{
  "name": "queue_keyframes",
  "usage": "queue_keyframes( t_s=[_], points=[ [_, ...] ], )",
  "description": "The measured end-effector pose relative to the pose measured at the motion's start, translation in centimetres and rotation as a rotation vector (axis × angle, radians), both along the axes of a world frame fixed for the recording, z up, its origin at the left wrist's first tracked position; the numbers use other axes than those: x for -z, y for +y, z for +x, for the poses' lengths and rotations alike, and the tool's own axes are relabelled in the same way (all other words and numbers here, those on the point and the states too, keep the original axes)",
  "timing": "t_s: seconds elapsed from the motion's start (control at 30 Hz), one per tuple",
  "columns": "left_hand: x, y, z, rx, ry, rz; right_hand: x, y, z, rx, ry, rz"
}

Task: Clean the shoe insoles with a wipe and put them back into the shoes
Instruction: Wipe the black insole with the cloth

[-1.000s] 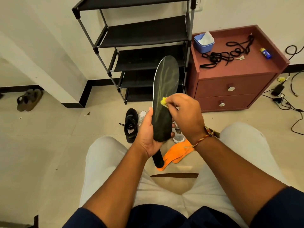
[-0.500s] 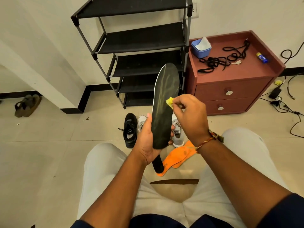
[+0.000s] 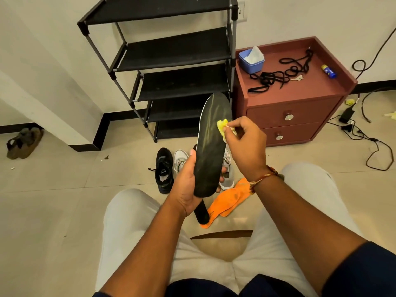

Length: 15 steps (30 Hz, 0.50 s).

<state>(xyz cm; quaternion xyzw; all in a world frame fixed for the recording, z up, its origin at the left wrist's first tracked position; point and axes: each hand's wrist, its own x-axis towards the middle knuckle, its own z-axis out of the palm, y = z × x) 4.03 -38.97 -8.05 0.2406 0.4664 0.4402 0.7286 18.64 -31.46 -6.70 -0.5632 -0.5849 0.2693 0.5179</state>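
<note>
The tiled floor [image 3: 53, 200] lay open and wide to the left of the person's knees, with brown sandals [image 3: 23, 142] far off by the wall. A black shoe rack [image 3: 171, 61] stood against the wall, just beside a red-brown two-drawer cabinet [image 3: 304, 93] whose rimmed top carried a blue tub of wipes [image 3: 251, 61] at its back left corner and loose black laces [image 3: 278, 73] near the middle. Cables [image 3: 364, 136] trailed over the floor to the cabinet's right.

In front of the rack's lower shelves a black insole [image 3: 212, 151] was held upright, toe end up. The left hand [image 3: 186, 185] gripped its heel end, thumb along the left edge and fingers curled behind. The right hand [image 3: 246, 146] pinched a crumpled yellow wipe [image 3: 221, 126] against the insole's right edge, near the toe end.

Below, between the knees, a second black insole [image 3: 201, 213] lay on the floor touching a pair of orange insoles [image 3: 227, 200]. A black sneaker [image 3: 164, 170] and pale grey sneakers [image 3: 227, 179] stood close beyond them.
</note>
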Motion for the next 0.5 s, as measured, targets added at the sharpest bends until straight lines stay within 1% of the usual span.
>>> queue_keyframes(
  t_s=[0.1,0.17,0.27,0.33,0.5],
  points=[
    [0.0,0.0,0.2,0.008,-0.013,-0.006,0.6,0.2,0.2,-0.036,0.288,-0.125],
    [0.2,0.1,0.2,0.019,-0.015,-0.024,1.0,0.5,0.4,-0.046,0.385,-0.167],
    [0.4,0.2,0.1,0.025,-0.025,-0.068,1.0,0.3,0.4,-0.032,0.359,-0.161],
    [0.3,0.3,-0.1,-0.013,-0.035,-0.084,1.0,-0.2,0.1,-0.059,0.312,-0.137],
    [-0.4,0.7,-1.0,-0.119,-0.084,-0.080,0.8,-1.6,-1.5,-0.211,0.103,-0.035]
  ],
)
